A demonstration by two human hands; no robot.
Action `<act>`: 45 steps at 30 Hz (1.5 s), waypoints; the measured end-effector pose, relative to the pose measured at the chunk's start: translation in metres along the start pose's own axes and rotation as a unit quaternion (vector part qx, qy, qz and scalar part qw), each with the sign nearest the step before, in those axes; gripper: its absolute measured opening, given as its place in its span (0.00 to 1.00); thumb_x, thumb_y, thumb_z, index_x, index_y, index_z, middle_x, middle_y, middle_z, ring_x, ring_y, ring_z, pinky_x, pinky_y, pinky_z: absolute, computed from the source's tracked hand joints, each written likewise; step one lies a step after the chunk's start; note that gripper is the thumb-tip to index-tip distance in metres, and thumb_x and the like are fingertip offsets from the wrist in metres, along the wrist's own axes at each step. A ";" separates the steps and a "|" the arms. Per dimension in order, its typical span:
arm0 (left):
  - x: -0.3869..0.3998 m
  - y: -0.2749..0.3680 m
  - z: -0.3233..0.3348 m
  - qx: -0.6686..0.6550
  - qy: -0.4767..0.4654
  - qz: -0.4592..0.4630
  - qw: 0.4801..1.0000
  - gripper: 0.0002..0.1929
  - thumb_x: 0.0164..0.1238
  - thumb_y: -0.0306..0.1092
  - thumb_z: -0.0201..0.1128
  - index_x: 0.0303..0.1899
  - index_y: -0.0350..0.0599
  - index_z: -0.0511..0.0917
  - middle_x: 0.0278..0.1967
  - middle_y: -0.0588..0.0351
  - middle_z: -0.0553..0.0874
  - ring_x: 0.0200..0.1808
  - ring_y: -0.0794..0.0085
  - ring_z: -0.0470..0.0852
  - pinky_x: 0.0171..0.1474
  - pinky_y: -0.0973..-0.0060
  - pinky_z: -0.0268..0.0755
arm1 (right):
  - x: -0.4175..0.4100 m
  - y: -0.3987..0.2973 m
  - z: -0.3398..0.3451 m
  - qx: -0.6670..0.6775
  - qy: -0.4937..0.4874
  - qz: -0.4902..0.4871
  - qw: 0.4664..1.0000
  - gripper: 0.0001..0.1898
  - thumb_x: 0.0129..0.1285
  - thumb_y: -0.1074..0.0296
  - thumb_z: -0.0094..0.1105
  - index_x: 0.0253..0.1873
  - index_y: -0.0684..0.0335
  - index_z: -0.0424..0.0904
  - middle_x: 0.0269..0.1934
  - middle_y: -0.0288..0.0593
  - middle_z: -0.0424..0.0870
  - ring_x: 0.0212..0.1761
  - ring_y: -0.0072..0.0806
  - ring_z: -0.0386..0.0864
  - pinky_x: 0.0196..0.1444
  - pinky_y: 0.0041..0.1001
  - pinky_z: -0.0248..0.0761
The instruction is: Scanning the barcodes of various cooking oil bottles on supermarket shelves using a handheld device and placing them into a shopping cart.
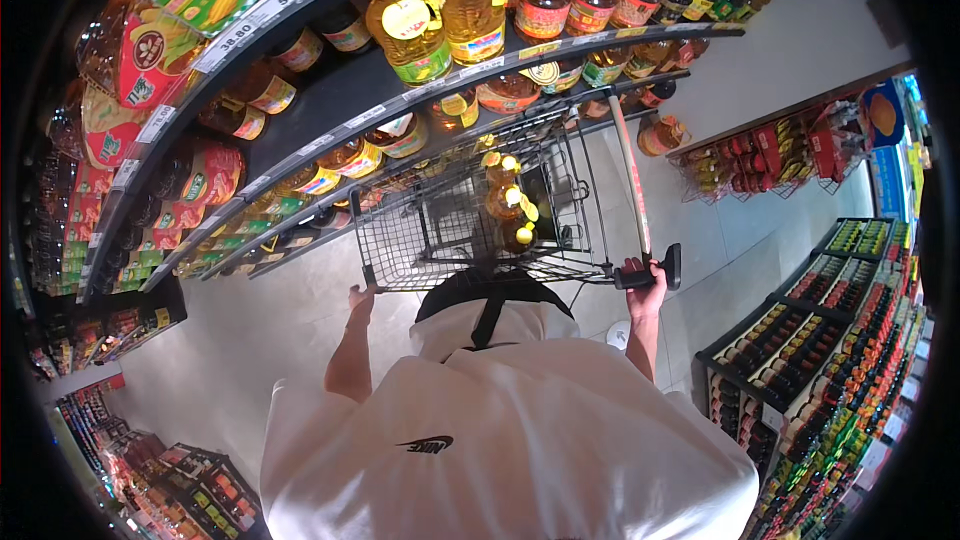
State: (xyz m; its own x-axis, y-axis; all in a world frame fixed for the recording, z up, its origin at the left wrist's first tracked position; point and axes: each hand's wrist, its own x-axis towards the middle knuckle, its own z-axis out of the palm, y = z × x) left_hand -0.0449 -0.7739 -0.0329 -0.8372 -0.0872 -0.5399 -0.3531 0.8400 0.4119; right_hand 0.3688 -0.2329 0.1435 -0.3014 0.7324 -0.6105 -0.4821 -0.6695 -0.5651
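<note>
A black wire shopping cart [420, 262] stands sideways before me, its basket end to the left and its handlebar [630, 172] to the right. My left hand [361, 298] holds the near corner of the basket's end, its fingers partly hidden by the rim. My right hand [646, 289] is closed around the near end of the handlebar, beside a black plastic fitting [673, 267]. Inside the basket several cooking oil bottles [504, 201] with yellow caps and tags form a row.
Just past the cart runs a curved-looking shelf unit [322, 109] with large oil bottles [474, 11] and price strips. One oil jug [663, 135] sits near the wall's base. Racks of bottles [810, 292] flank me on the right, more displays [202, 487] at lower left. Grey floor tiles [697, 270] lie between.
</note>
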 end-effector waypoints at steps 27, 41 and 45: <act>-0.082 0.407 -0.014 -0.325 0.146 0.325 0.876 0.52 0.57 0.38 0.80 0.75 0.29 0.52 0.70 0.35 0.66 0.74 0.53 0.63 0.74 0.64 0.56 | 0.077 -0.082 -0.023 -0.116 -0.022 0.001 0.993 0.12 0.61 0.60 0.63 0.47 0.51 0.72 0.54 0.42 0.78 0.61 0.41 0.77 0.61 0.43 0.68; -0.012 0.606 -0.045 -0.302 0.276 0.381 0.830 0.41 0.47 0.31 0.83 0.60 0.41 0.62 0.51 0.47 0.83 0.54 0.63 0.83 0.60 0.67 0.74 | 0.089 -0.125 -0.017 -0.114 -0.051 -0.021 0.992 0.12 0.65 0.71 0.57 0.52 0.58 0.74 0.55 0.47 0.79 0.56 0.38 0.79 0.54 0.37 0.75; 0.011 0.588 -0.060 -0.444 0.259 0.373 0.773 0.39 0.53 0.30 0.80 0.62 0.39 0.62 0.59 0.49 0.78 0.58 0.66 0.79 0.63 0.68 0.71 | 0.062 -0.121 0.035 -0.372 -0.180 -0.014 0.910 0.15 0.56 0.79 0.55 0.50 0.68 0.78 0.31 0.41 0.82 0.35 0.28 0.81 0.42 0.31 0.76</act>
State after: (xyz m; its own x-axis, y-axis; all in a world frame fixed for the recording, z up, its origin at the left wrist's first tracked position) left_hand -0.2872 -0.3133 0.2473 -0.9200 -0.1514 0.3614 0.3526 0.0823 0.9321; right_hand 0.3793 -0.1024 0.1936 -0.6122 0.6544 -0.4438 0.1568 -0.4497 -0.8793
